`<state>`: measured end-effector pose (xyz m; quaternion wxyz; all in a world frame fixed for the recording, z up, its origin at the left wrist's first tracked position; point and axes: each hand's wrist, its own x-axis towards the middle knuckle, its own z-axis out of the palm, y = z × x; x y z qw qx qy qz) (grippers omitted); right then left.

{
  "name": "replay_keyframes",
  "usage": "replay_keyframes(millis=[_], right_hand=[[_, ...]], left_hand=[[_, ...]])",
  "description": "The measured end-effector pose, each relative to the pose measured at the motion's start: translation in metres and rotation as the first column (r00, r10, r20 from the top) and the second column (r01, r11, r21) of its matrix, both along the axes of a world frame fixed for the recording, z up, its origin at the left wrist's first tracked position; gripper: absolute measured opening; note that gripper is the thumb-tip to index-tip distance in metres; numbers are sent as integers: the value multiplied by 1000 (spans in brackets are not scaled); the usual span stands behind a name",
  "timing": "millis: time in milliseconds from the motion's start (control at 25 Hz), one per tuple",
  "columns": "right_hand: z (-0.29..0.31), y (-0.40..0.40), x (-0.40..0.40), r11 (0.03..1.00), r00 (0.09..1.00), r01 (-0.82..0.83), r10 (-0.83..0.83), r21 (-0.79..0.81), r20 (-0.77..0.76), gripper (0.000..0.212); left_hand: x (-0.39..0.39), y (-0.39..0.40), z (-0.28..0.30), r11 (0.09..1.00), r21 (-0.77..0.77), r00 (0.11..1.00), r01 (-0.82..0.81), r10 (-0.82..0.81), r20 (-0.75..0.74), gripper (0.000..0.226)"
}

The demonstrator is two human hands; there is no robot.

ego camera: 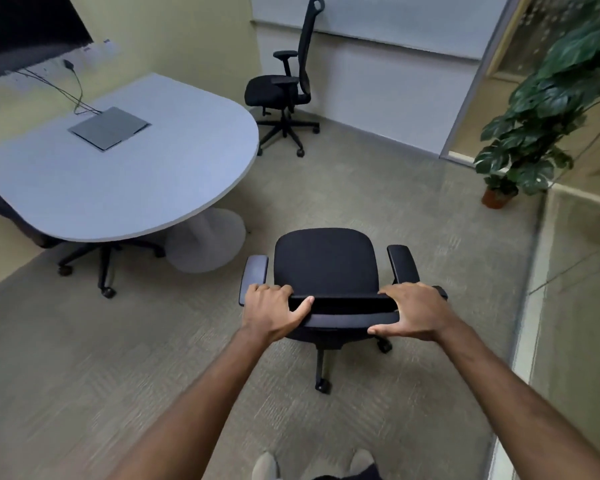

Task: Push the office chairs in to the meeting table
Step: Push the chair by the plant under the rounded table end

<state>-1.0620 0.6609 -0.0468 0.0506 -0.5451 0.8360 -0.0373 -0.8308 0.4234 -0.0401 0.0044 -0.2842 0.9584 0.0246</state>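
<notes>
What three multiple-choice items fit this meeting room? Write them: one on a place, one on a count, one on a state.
1. Where does the potted plant stand?
A. by the glass wall on the right
B. on the table
C. under the table

2. How many office chairs show?
A. one
B. three
C. five

3. What are the hands doing?
A. hanging free
B. gripping the near chair's backrest
C. resting on the table

Key: 1 A, its pot sits on the floor there. 2 B, the near chair, the far chair by the wall, the tucked chair under the table. 3 B, left hand and right hand clasp its top edge.
</notes>
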Motion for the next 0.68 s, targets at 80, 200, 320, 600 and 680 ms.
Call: replay_keyframes(millis=[80, 200, 320, 600, 680], right_hand=[[-1, -9, -16, 997, 997, -79, 79, -5, -4, 115], [0, -26, -37, 983, 983, -182, 182, -19, 11, 115], [0, -49, -51, 962, 962, -273, 273, -28, -4, 112], [-3, -116, -67, 901, 904, -427, 428, -75, -3, 101], [-6, -137, -70, 884, 887, -460, 461, -85, -9, 98]], left_hand=[[1, 8, -1, 997, 8, 997, -79, 79, -7, 84], [1, 18, -4, 983, 12, 983, -182, 182, -32, 84], [4, 20, -6, 965, -4, 964, -260, 260, -49, 81], [11, -3, -9, 914, -17, 911, -405, 402, -87, 76], [14, -15, -11, 901, -19, 898, -433, 430, -88, 76]])
